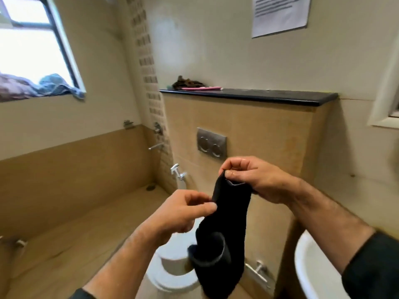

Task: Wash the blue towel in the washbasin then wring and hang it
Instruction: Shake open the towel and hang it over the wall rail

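Observation:
A dark, almost black cloth (224, 229) hangs in front of me over the toilet. My right hand (252, 180) pinches its top edge between thumb and fingers. My left hand (183, 210) grips the cloth's left edge a little lower. The cloth droops down, with a folded hem near its bottom. A blue towel (58, 84) lies crumpled on the window sill at the far left, beside a purple cloth (15, 87). The white washbasin (313, 270) shows at the lower right, under my right forearm.
A white toilet (170, 270) stands below the cloth. Behind it are a flush plate (211, 145) and a black ledge (259, 96) carrying a brown cloth and a pink item. A tap (155, 145) and a hand sprayer (178, 171) are on the wall at left. A paper notice (280, 14) hangs above.

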